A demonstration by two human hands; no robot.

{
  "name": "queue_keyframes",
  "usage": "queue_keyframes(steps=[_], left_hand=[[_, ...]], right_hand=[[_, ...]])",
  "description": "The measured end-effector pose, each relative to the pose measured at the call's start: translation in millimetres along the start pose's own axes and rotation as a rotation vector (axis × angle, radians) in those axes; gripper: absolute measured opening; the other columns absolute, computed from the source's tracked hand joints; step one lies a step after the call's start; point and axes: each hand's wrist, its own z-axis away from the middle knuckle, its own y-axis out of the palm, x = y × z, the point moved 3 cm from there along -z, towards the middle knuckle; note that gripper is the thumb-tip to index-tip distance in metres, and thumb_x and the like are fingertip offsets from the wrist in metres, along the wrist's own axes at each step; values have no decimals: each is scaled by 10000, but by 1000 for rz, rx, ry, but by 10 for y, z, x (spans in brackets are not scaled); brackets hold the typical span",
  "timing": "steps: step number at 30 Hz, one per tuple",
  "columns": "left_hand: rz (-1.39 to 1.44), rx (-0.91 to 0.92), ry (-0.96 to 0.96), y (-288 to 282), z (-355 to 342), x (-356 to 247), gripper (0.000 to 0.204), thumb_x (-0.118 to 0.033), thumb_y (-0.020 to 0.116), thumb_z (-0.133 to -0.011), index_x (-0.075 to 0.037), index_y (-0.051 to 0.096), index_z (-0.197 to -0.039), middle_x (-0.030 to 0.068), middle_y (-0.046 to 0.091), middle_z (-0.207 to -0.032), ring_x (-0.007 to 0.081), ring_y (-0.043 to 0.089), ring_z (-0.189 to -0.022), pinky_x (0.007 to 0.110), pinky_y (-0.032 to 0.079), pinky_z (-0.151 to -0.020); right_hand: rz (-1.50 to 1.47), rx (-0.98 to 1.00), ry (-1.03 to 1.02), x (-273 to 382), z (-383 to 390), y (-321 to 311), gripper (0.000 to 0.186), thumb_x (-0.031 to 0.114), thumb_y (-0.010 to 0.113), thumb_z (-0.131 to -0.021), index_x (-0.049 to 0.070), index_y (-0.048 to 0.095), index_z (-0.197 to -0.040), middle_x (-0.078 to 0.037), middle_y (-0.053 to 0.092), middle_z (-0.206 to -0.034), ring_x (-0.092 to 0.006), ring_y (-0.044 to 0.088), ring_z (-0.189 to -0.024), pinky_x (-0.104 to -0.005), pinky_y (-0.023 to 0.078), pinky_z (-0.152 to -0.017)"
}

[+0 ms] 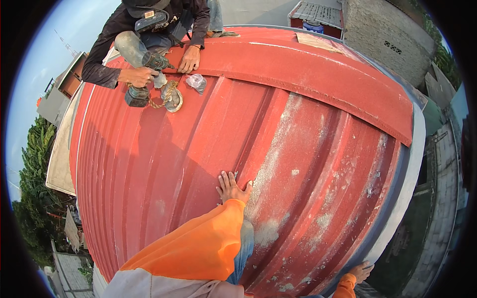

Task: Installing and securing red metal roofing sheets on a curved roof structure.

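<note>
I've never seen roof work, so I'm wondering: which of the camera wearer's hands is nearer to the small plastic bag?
Left. The left hand rests on the red roof, below the plastic bag in the picture; the right hand is farther off, at the roof's edge.

The roof (218, 134) looks like painted metal, mostly matt, with rough, crusty patches. The bag (197, 83) is glossy clear plastic, the sleeve (194, 241) matt cloth, the wall (370, 42) rough.

A person (191, 243) spreads the left hand (231, 188) across a red corrugated roof (310, 144), the right hand (361, 272) at its pale edge (418, 146), while a crouching co-worker (133, 47) holds a cordless drill (157, 61) beside a red ridge cap (308, 74) and a plastic bag (197, 82).
</note>
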Motion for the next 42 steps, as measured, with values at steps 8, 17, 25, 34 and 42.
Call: queue_keyframes(steps=[8,17,25,34,42], left_hand=[[-10,4,-3,-5,-19,18,938,-622,536,-821,-16,281,-1489,183,140,-1590,337,112,-1476,570,139,-1167],[0,15,5,6,-4,-3,940,-619,539,-823,-12,276,-1490,183,129,-1591,340,100,-1477,569,130,-1169],[1,6,8,13,-18,23,946,-614,550,-817,-10,274,-1490,192,130,-1590,344,98,-1477,581,141,-1161],[3,5,12,25,-19,7,942,-610,548,-816,-10,276,-1489,194,138,-1587,345,106,-1475,590,144,-1157],[-9,-45,9,37,-29,35,919,-598,584,-807,-33,314,-1480,173,176,-1583,339,140,-1469,567,162,-1161]], right_hand=[[1,3,-23,26,14,-11,623,582,309,-974,153,455,-1402,-179,561,-1273,-374,556,-1113,-503,436,-931],[-10,-12,-24,-32,-22,28,632,588,312,-973,149,448,-1406,-187,558,-1274,-381,553,-1112,-506,434,-931],[-6,16,-22,46,17,-50,632,589,305,-975,150,445,-1407,-185,551,-1287,-380,554,-1113,-509,438,-922],[9,-14,-29,-36,-21,42,639,599,298,-972,156,446,-1408,-177,554,-1286,-378,555,-1111,-510,439,-917],[9,15,-29,-13,-17,65,603,549,320,-987,131,434,-1407,-184,557,-1257,-379,551,-1105,-506,444,-926]])
